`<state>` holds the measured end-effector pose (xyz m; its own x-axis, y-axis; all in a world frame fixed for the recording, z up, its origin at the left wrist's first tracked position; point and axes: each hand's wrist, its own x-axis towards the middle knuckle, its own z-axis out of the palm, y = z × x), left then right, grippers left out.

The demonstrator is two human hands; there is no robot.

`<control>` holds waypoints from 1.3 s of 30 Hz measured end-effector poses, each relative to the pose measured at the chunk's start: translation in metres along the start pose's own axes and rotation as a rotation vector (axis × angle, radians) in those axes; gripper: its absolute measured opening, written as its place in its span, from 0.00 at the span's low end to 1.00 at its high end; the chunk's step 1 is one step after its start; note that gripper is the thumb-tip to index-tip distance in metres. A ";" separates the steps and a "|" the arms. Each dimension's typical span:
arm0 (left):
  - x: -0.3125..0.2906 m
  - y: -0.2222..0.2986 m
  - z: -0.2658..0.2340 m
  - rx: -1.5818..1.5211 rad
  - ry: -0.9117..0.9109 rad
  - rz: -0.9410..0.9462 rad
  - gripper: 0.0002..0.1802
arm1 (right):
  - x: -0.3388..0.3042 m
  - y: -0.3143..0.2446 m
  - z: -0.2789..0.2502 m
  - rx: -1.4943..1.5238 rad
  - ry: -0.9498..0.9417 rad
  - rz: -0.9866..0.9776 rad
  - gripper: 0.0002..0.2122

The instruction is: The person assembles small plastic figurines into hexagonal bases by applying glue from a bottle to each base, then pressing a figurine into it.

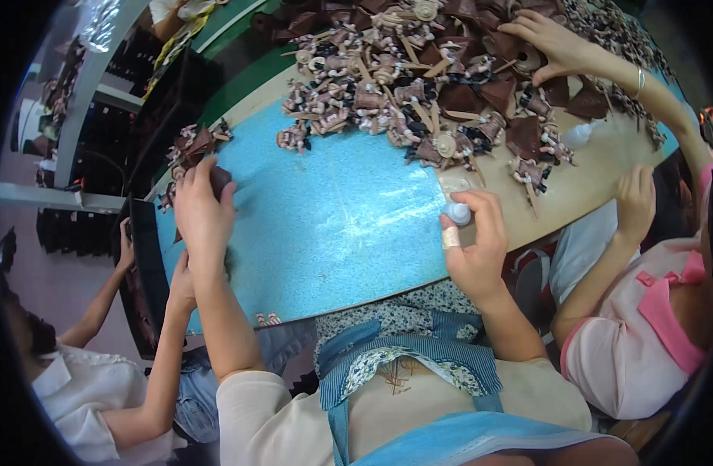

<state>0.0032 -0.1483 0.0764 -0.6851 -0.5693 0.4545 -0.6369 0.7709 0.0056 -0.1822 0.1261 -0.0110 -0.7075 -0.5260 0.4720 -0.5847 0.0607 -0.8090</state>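
My left hand (203, 211) is over the left end of the blue mat (325, 225). Its thumb and fingers close around a dark brown moulded piece (221, 179), partly hidden by the hand. Just beyond it lies a small cluster of figurines (197, 144) with brown parts. At the mat's right edge, my right hand (480, 247) grips a small whitish bottle (456, 213) between thumb and fingers. A tan bandage (450, 238) wraps the thumb. Several small painted figurines (372, 97) lie heaped beyond the mat, mixed with brown pieces (523, 138) and flat wooden-looking sticks.
On the right, a co-worker's hand (554, 48) reaches into the heap; their other hand (636, 203) is by the table edge. Another white bottle (580, 135) lies near them. At left, a co-worker's hand (182, 286) is close to my forearm, beside a black bin (147, 272).
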 end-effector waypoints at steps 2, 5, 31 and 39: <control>-0.003 -0.020 0.001 0.282 0.033 -0.100 0.20 | -0.001 0.000 0.001 0.000 -0.003 -0.005 0.14; 0.034 -0.011 0.017 -0.072 0.080 -0.026 0.20 | -0.002 -0.001 -0.001 -0.044 -0.007 0.000 0.14; 0.345 0.029 0.215 -0.345 -0.710 -0.046 0.69 | 0.008 -0.002 0.007 -0.138 -0.008 0.008 0.14; 0.326 0.033 0.202 -0.488 -0.762 -0.243 0.55 | 0.004 -0.005 0.005 -0.134 0.004 0.022 0.14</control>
<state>-0.3127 -0.3660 0.0453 -0.7095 -0.6310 -0.3136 -0.6926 0.5424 0.4755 -0.1801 0.1190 -0.0072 -0.7218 -0.5202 0.4565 -0.6169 0.1847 -0.7651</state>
